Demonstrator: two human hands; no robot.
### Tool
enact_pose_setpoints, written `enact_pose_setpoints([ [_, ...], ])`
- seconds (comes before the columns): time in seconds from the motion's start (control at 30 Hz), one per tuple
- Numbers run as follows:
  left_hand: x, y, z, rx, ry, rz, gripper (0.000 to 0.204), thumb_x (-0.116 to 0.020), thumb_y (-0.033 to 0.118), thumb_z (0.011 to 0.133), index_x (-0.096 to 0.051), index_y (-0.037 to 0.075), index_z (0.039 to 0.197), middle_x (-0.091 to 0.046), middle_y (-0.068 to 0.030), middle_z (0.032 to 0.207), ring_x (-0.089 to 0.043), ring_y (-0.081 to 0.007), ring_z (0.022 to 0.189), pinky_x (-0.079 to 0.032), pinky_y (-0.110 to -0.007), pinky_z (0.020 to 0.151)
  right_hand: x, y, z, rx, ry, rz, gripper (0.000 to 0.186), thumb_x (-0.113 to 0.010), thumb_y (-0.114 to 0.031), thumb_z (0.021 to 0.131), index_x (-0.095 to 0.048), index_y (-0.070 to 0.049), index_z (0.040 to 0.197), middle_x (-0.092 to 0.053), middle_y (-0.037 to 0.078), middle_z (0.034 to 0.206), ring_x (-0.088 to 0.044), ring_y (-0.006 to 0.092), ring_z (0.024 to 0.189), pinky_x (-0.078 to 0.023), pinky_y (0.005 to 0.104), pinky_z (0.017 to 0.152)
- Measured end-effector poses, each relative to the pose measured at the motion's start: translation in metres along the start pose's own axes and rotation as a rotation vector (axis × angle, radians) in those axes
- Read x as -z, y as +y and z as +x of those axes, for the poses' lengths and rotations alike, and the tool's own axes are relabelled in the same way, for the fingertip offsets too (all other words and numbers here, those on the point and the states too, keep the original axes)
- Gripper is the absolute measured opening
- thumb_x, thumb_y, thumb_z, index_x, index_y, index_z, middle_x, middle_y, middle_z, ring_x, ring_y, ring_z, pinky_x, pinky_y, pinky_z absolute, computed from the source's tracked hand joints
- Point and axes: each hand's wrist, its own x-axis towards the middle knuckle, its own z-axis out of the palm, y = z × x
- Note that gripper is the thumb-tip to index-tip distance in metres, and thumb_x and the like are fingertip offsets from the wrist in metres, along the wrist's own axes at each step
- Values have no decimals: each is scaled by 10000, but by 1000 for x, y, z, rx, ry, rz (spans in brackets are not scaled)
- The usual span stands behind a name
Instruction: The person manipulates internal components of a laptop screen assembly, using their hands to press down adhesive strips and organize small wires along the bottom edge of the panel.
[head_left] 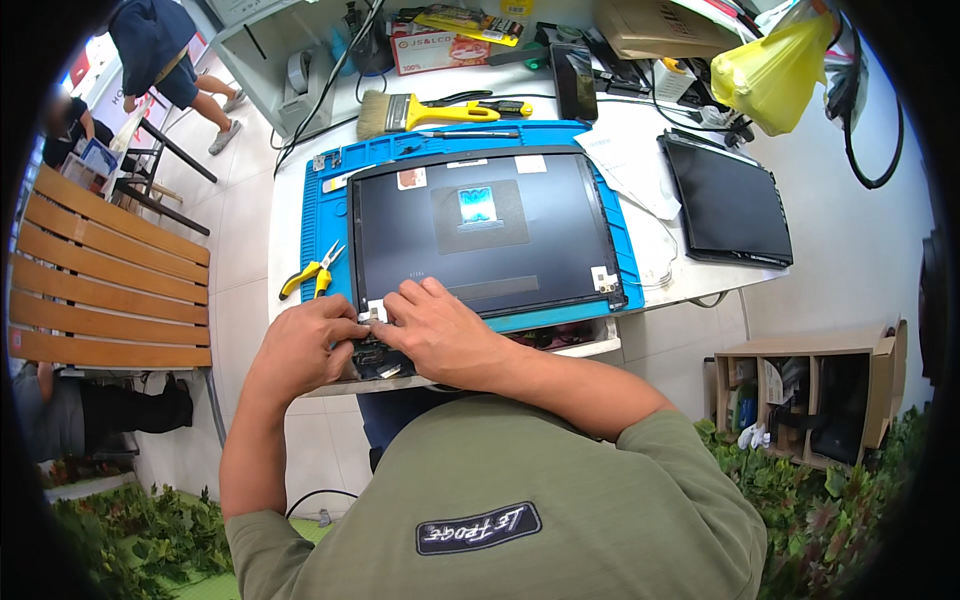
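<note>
A: What's the largest thing we have here?
B: The white desk (655,272); on it we see the blue mat (322,225), and on that the dark screen panel (400,240), lying flat.

A: And beside it?
B: To the right, we find a second dark screen (728,200).

A: Where does the panel lie relative to our fingers?
B: Its near left corner is right at the fingertips; the rest stretches away to the far side and the right. Our right hand (435,325) reaches over the near edge with bent fingers, and our left hand (305,345) is just left of that corner, fingers curled inward.

A: Are we gripping anything?
B: Thumbs and forefingers draw close together there, but we can't tell whether either hand pinches something.

A: Anything smaller?
B: The wide brush (385,115) beyond the panel, then the yellow-handled pliers (318,275) on the left, near our left hand.
</note>
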Motion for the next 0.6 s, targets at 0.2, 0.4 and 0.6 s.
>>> enact_pose_setpoints([
  [0.2,4,-1,6,-21,-42,-16,270,-756,27,831,-908,71,1050,-803,-90,1065,-787,-325,957,-634,-434,883,2,0,-1,-39,-82,24,375,-733,-76,939,-812,-49,1305,-651,100,1121,-599,285,1119,-444,433,967],
  [0.4,1,-2,7,41,31,-105,184,-837,42,854,-894,47,1029,-817,-107,994,-804,-317,891,-636,-408,843,3,0,-2,-4,-50,-6,390,-729,-81,930,-814,-38,1308,-654,104,1125,-594,293,1123,-446,436,965],
  [0.6,3,-5,22,357,-77,-278,166,-936,162,899,-879,28,979,-835,-141,860,-803,-282,776,-625,-383,760,4,-3,1,-5,-95,7,427,-720,-74,916,-806,-29,1333,-648,115,1127,-584,304,1132,-446,440,971],
])
